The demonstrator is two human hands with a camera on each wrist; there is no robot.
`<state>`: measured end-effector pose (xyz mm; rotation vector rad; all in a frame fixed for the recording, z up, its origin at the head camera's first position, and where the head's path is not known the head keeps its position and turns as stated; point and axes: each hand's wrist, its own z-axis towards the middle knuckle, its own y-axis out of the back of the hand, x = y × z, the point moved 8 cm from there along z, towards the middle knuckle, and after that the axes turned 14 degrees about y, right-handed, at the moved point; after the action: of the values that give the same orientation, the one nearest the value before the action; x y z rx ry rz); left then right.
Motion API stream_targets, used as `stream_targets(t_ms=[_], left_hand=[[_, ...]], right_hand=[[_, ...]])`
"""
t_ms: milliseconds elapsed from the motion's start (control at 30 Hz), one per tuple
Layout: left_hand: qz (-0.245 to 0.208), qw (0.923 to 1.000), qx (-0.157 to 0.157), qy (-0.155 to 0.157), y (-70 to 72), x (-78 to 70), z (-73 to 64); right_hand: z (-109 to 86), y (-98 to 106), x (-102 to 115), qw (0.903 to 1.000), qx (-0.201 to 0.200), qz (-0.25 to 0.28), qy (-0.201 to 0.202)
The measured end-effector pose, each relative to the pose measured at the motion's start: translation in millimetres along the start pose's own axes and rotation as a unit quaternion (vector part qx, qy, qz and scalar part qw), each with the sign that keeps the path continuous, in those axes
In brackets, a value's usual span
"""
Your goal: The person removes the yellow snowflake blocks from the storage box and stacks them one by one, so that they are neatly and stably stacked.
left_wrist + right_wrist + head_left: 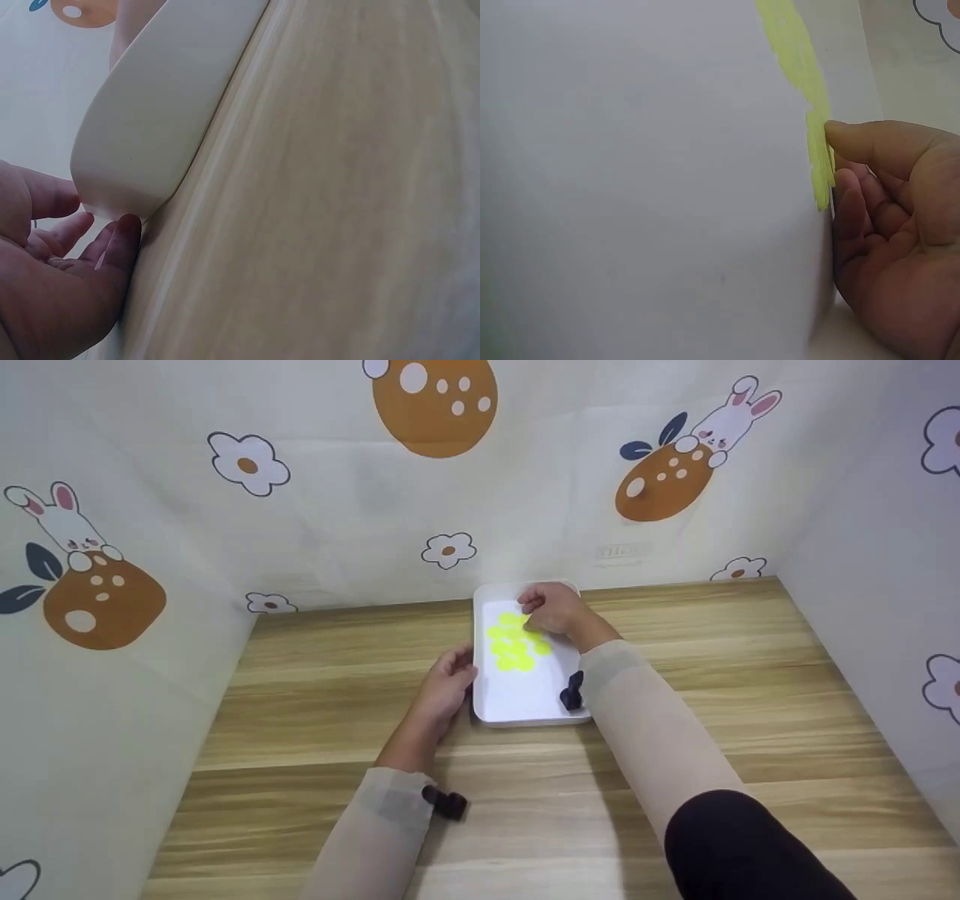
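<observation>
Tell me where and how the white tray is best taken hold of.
Likely by the left long wall of the white tray, from the left: it rises from the table, while the right arm covers much of the opposite side.

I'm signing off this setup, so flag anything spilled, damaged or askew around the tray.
Nothing stands out: the white tray sits on the table, and the yellow pieces lie clustered inside it, none visible outside.

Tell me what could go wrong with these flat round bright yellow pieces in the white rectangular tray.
The right hand might disturb neighbouring yellow pieces, since they're bunched together. The white tray could slide: the left hand touches only its left side. The black right-wrist device might bump the tray beside it.
</observation>
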<state>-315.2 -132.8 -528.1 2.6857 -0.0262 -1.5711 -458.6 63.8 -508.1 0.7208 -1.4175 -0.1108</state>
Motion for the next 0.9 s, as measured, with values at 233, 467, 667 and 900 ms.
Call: stream_targets(t_ms=[233,467,667,900], left_hand=[[-0.002,0.9999,0.005,-0.013,1.5,0.1,0.9],[-0.009,0.9994,0.016,-0.03,3.2,-0.9,-1.8],[-0.005,0.9993,0.016,-0.035,4.7,0.2,-2.0],[-0.006,0.9998,0.008,-0.019,1.8,0.2,-1.1]], right_hand=[[-0.5,-2.8,3.3,1.0,0.0,0.007,0.007],[0.5,-3.0,5.8,0.9998,-0.008,0.006,0.02],[0.0,-1.6,5.6,0.9992,-0.02,0.031,0.015],[-2.5,4.3,4.9,0.9958,-0.053,0.074,-0.006]])
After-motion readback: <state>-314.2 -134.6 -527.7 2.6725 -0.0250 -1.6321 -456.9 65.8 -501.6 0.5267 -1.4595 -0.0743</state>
